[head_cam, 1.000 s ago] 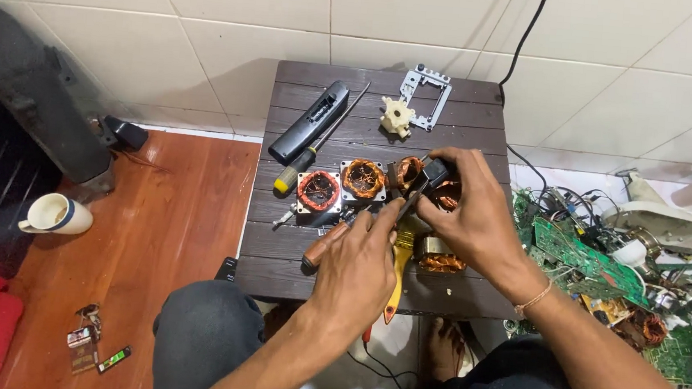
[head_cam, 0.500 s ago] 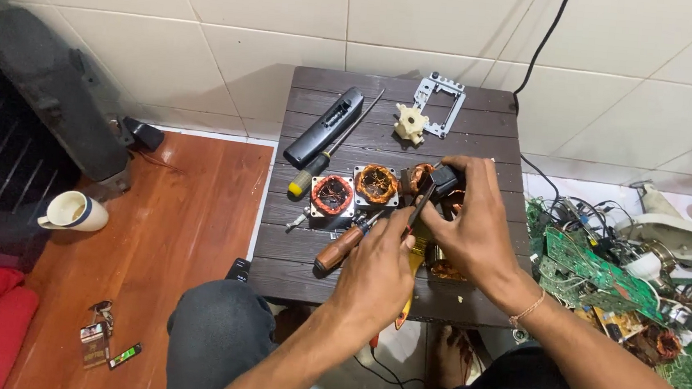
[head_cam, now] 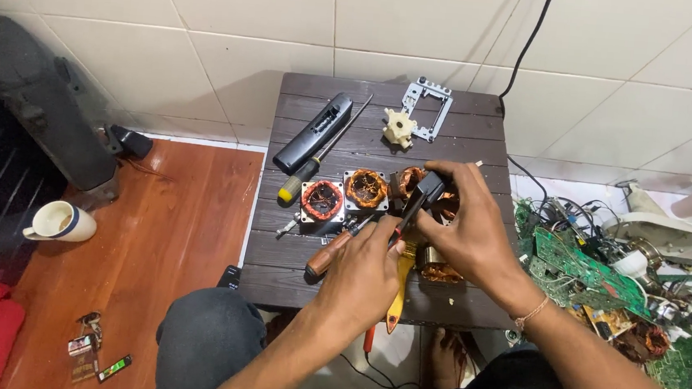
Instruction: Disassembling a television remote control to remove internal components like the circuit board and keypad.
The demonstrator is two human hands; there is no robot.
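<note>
Worktop (head_cam: 291, 268): remote control (head_cam: 312, 133) and screwdriver (head_cam: 321, 156) at far-left; metal bracket (head_cam: 427, 109) at far edge, plastic gear (head_cam: 399, 129) just before it. Two wound coils (head_cam: 344, 194) mid-worktop. Circuit boards (head_cam: 595, 276) on floor beyond right edge; mug (head_cam: 58, 220) beyond left.

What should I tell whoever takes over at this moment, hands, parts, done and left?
Left hand: grips a wooden-handled screwdriver, tip at the black part.
Right hand: holds that black part over the small dark table.
On the table: two copper-wound motor coils, a yellow-handled screwdriver, a cream plastic gear, a metal frame.
Done: coils lie loose.
Left: the black part is not yet set down.
</note>
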